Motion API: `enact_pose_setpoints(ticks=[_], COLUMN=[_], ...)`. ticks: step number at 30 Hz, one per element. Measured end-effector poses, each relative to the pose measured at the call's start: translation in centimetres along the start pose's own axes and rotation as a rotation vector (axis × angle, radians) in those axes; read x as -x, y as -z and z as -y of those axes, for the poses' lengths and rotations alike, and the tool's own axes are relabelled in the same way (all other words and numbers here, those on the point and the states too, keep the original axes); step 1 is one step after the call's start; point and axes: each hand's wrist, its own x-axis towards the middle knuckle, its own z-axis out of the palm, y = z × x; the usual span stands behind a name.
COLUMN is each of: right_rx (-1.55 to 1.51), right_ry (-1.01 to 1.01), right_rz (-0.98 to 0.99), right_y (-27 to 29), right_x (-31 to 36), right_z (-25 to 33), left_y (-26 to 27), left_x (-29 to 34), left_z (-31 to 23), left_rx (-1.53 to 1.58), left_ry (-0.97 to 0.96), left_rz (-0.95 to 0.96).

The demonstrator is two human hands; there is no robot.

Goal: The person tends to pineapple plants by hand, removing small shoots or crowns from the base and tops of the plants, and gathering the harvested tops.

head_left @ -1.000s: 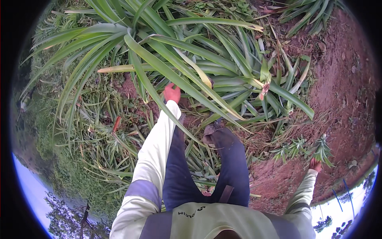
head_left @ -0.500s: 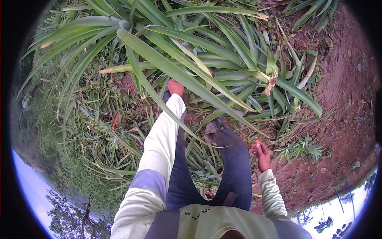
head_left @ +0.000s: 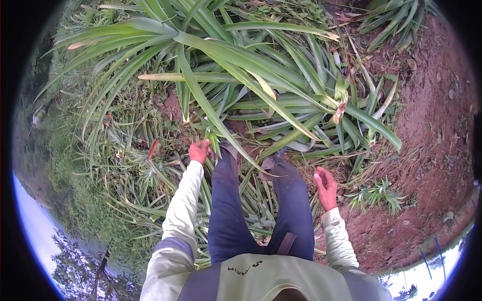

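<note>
My left hand (head_left: 200, 151) is closed around the base of a small green pineapple shoot (head_left: 213, 136), beside my left shin. The shoot's narrow leaves point up and away from the fingers. My right hand (head_left: 327, 189) hangs to the right of my right knee, fingers loosely curled and apart, holding nothing. In front of me a large pineapple plant (head_left: 216, 47) spreads long green leaves, some yellowed, and one arches down between my legs. A stub with a brown, dried end (head_left: 340, 110) shows among the leaves at right.
Several small shoots (head_left: 379, 195) lie on the reddish soil (head_left: 432, 145) right of my right hand. Cut leaves and dry litter (head_left: 135, 150) cover the ground at left and around my shoes. Another pineapple plant (head_left: 396, 20) stands at the far right.
My left hand has come back toward me from under the big leaves, with the pineapple shoot now visible in it. My right hand has shifted only slightly.
</note>
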Motion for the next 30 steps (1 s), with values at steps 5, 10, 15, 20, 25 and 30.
enact_pose_setpoints(ticks=[5,10,15,20,25,30], right_rx=[0.062,0.167,-0.594,-0.814,-0.89,-1.231], right_ry=[0.143,0.159,-0.205,-0.184,-0.226,-0.254], right_rz=[0.223,0.278,0.286,0.21,0.125,-0.015], right_y=[-3.7,-1.8,4.0,10.4,19.2,34.2], right_x=[0.6,2.2,4.2,5.7,6.9,8.3], right_z=[7.0,10.0,10.6,8.6,3.4,-8.3], left_y=[-3.1,-2.4,-4.3,-7.3,-9.1,-3.7], left_x=[11.6,23.7,30.9,34.6,38.4,40.4], left_z=[-7.7,-18.8,-25.5,-28.4,-32.9,-39.4], left_rx=[0.18,0.176,0.154,0.076,-0.021,0.136], left_ry=[-0.15,-0.267,-0.431,-0.681,-0.774,-0.846], left_rz=[0.177,0.387,0.479,0.49,0.685,0.771])
